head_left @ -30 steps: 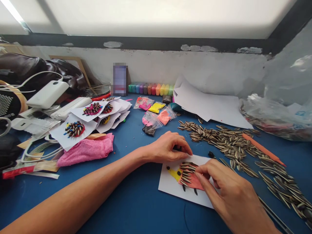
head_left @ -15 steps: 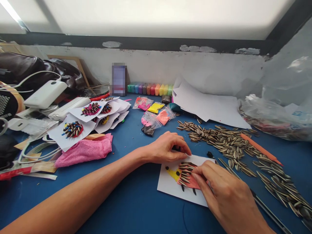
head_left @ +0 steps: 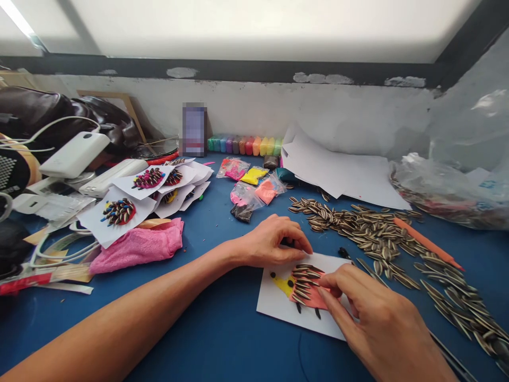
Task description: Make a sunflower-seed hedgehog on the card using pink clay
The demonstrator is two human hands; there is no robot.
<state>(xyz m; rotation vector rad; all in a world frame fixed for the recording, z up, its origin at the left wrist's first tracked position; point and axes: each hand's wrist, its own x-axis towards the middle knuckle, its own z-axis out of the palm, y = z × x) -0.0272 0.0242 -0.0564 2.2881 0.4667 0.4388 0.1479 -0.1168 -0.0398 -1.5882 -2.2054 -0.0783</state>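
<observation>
A white paper sheet [head_left: 274,307] lies on the blue table, bearing a hedgehog-like clay picture: a yellow head [head_left: 281,285] with black dots and a coral-pink clay body [head_left: 312,297]. Rows of striped sunflower seeds [head_left: 303,282] stick in the body's left part, and small dark pieces sit below it like feet. My left hand [head_left: 274,240] curls over the sheet's top edge, fingers bent and thumb on the paper, holding it. At the body's right side, my right hand [head_left: 374,307] is closed in a pinch on a sunflower seed, largely hidden by the fingertips.
Loose sunflower seeds [head_left: 358,228] spread to the right, with an orange stick [head_left: 429,244] among them. Clay packets [head_left: 254,175] and white sheets [head_left: 345,170] lie behind. Finished-looking seed pictures [head_left: 119,212], a pink cloth [head_left: 139,246] and power banks [head_left: 75,154] crowd the left.
My right hand has shifted slightly right and back from the seed rows, uncovering more of the seeds and coral clay. The left hand keeps its place on the sheet.
</observation>
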